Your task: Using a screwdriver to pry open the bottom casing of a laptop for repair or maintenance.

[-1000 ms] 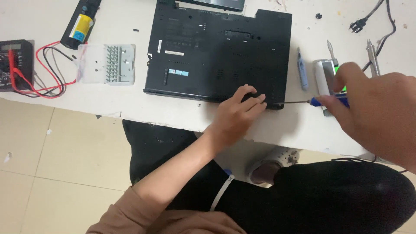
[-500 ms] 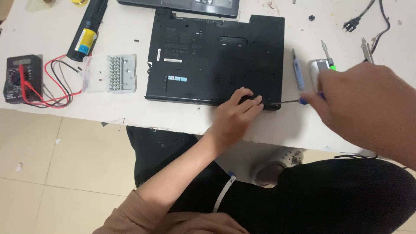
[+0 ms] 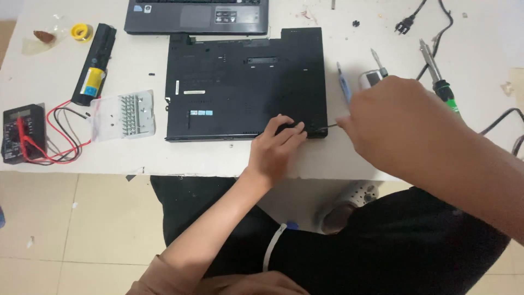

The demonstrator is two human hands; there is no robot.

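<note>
At the far left of the frame a black multimeter (image 3: 22,133) is lying with its red and black leads (image 3: 60,136) looping toward a clear plastic case (image 3: 123,114), which is holding rows of small metal bits; the case is sitting close to the table edge (image 3: 164,173), so a nudge could be sending it over. In the upper left, a clear wrapper (image 3: 46,38) is holding something brown. At centre, the upturned black laptop (image 3: 245,84) is lying flat. The left hand (image 3: 275,150) is pressing curled fingers on its lower right corner, gripping nothing. The right hand (image 3: 401,128) is closing around a screwdriver (image 3: 327,125), whose thin shaft is meeting that corner. I judge the tip could be slipping toward the left fingers.
</note>
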